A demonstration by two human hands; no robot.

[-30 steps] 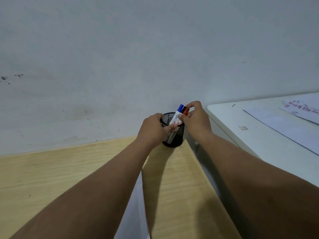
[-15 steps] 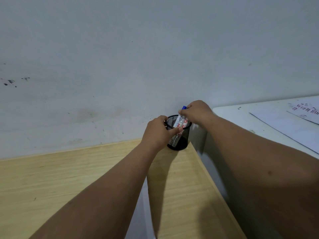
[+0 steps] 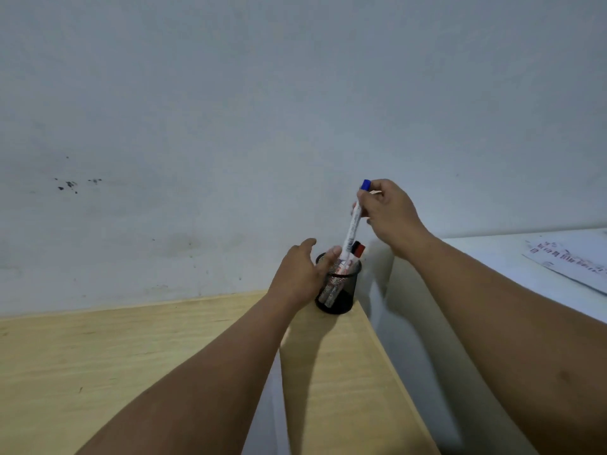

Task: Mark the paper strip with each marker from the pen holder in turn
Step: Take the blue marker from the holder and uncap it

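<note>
A black mesh pen holder [image 3: 345, 290] stands at the far right corner of the wooden table, against the wall. My left hand [image 3: 300, 272] grips its rim and side. My right hand [image 3: 389, 213] pinches a white marker with a blue cap [image 3: 353, 221] near its top, and most of the marker is above the holder with its lower end still inside. A red-capped marker [image 3: 358, 249] and a black-capped one stick up in the holder. A white paper strip [image 3: 267, 415] lies on the table, partly hidden between my forearms.
The wooden table [image 3: 98, 362] ends at a right edge close to the holder. A white desk [image 3: 492, 257] stands to the right, a little higher, with printed sheets [image 3: 571, 257] on it. A grey wall rises directly behind.
My right hand has risen from the holder's rim, drawing the blue-capped marker upward. The red-capped marker stays in the holder. My left hand keeps its hold on the holder.
</note>
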